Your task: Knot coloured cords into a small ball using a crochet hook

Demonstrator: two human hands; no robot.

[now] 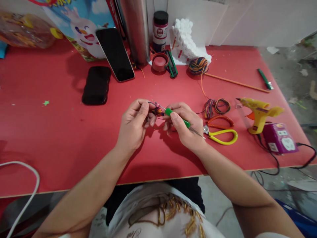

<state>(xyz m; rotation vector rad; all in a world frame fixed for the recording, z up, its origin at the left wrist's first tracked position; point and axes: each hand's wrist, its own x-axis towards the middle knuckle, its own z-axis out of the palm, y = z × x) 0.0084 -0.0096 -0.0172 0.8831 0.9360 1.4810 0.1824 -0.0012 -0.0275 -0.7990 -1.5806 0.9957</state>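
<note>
My left hand (135,124) pinches a small piece of multicoloured crochet work (158,111) between thumb and fingers. In my right hand (187,124) is a crochet hook (177,117) with a green grip, its metal tip pointing into the yarn piece. Both hands are close together above the red table. From the piece, a strand of dark yarn runs behind my right hand toward a loose coil of multicoloured yarn (216,107). A ball of the same yarn (198,66) lies farther back. Fingers partly cover the stitches.
Scissors (223,136) with red and yellow handles lie beside my right hand. Farther right are a yellow glue gun (260,114) and a purple box (279,138) with cables. A phone (115,54), a black case (96,85) and a steel flask (137,31) stand behind, left of centre.
</note>
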